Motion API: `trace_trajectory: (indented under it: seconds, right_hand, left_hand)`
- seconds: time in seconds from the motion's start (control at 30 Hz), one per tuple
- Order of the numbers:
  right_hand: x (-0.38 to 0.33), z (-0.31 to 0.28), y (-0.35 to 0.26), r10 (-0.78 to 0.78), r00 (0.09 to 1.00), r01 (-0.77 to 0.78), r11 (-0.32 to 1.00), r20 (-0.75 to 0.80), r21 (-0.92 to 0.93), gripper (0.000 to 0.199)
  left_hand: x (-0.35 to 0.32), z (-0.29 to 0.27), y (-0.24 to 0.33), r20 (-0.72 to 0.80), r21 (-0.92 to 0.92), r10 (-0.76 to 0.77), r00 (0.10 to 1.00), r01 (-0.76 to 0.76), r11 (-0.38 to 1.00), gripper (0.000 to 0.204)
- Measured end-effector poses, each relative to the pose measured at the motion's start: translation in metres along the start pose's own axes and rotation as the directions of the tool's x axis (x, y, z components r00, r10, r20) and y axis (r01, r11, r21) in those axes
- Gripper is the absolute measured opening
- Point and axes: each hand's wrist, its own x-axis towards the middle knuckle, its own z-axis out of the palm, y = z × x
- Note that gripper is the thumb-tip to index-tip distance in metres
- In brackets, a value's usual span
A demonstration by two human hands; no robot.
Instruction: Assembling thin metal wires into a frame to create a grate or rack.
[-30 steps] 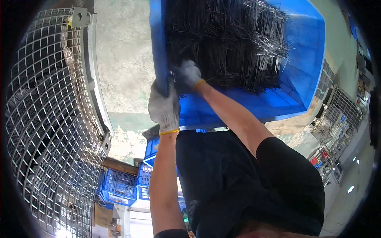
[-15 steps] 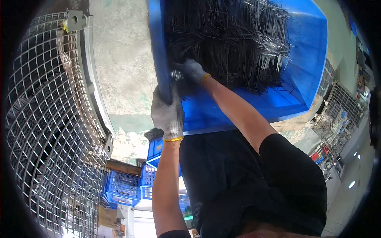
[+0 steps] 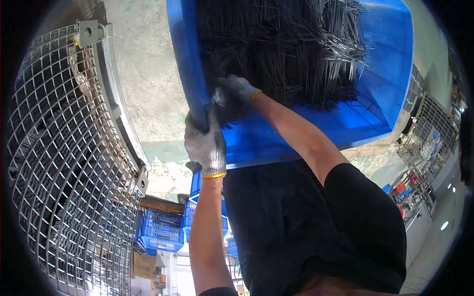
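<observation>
Clasped over the wall of a blue plastic bin [image 3: 390,59], the grey knit-gloved left hand [image 3: 205,146] keeps its hold; the bin spans more of the view than a second ago. Likewise gloved, the right hand [image 3: 240,90] is inside, by thin, dark, glossy metal wires [image 3: 281,54] lying in layered bundles; its closure cannot be told.

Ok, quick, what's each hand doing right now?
Left hand: closed on the edge of the blue bin.
Right hand: inside the bin by the thin dark rods; can't tell if it's holding any.
</observation>
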Motion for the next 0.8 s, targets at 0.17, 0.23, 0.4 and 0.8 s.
trace_trajectory:
  seconds: [0.17,0.23,0.4,0.8]
  right_hand:
    - [-0.007,-0.011,-0.029,0.293,0.942,-0.273,0.953,0.167,-0.130,0.084]
    - [-0.007,-0.007,-0.022,0.292,0.952,-0.283,0.954,0.090,-0.098,0.082]
    - [-0.016,-0.018,-0.032,0.253,0.946,-0.267,0.963,0.203,0.047,0.070]
    - [0.008,-0.029,0.027,-0.210,0.784,-0.558,0.172,0.584,0.812,0.041]
  left_hand:
    - [0.000,-0.002,0.001,0.005,-0.032,-0.008,1.000,0.008,0.999,0.046]
    - [0.000,-0.001,0.002,-0.026,-0.007,0.013,1.000,-0.013,1.000,0.045]
    - [0.000,-0.007,0.000,0.057,-0.076,-0.039,0.998,0.043,0.996,0.059]
    - [0.006,-0.002,0.003,0.064,-0.059,-0.040,0.997,0.044,0.997,0.061]
